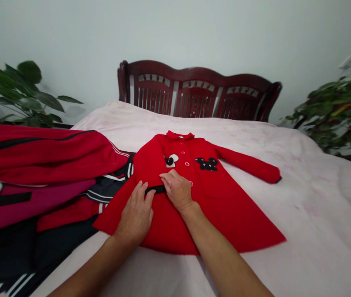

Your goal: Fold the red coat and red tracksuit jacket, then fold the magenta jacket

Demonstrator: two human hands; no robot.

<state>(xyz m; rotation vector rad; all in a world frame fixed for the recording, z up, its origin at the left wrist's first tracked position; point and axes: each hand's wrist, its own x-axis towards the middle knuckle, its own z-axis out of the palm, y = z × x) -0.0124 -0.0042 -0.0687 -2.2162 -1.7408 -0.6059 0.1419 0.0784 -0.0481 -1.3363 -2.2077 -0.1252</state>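
Observation:
A red child's coat [215, 206] lies flat and face up on the bed, its collar toward the headboard and its sleeves spread. It has pale round buttons, a black mouse-head patch [207, 163] and a black-and-white patch [171, 160]. My left hand [135, 214] rests with its fingers apart on the coat's lower left side, just below the left end of a black belt strap [155, 189]. My right hand [177, 190] lies flat on the coat's middle, covering the strap's right end. I cannot see a grip by either hand.
A pale pink sheet [311, 198] covers the bed. A heap of red, maroon and dark striped garments [39, 161] lies to the left, touching the coat. A dark wooden headboard [197, 93] stands behind, with leafy plants [24, 93] [333, 107] on both sides.

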